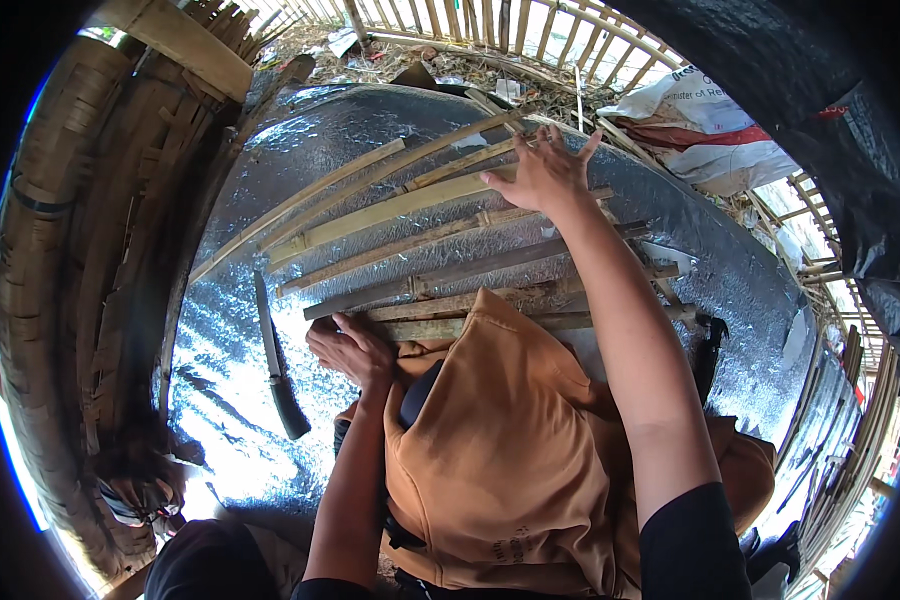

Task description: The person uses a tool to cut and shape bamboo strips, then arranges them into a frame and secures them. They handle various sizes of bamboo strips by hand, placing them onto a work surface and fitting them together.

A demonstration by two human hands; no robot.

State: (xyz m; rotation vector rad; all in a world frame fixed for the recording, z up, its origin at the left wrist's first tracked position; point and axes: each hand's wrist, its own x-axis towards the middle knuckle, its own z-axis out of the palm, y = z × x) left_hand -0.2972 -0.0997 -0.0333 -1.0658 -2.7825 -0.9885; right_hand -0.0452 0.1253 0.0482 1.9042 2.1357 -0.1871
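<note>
Several split bamboo strips (400,205) lie side by side in front of me, fanned out from lower left to upper right. Over their far right ends my right hand (545,170) is spread, fingers apart and gripping nothing. At the near left ends of the lowest strips rests my left hand (355,350), its fingers slightly bent and apart beside a dark bamboo strip (410,288). A long knife (272,345) with a black handle lies to the left of that hand. Brown cloth (500,430) covers my lap and overlaps the nearest strips.
A silvery foil sheet (225,400) lies under the strips. Bamboo panels (80,270) stand along the left. A black-handled tool (711,350), partly hidden, lies beyond my right forearm. White sacks (710,140), dry litter and a bamboo fence (510,25) are at the back. Black plastic (810,100) hangs at upper right.
</note>
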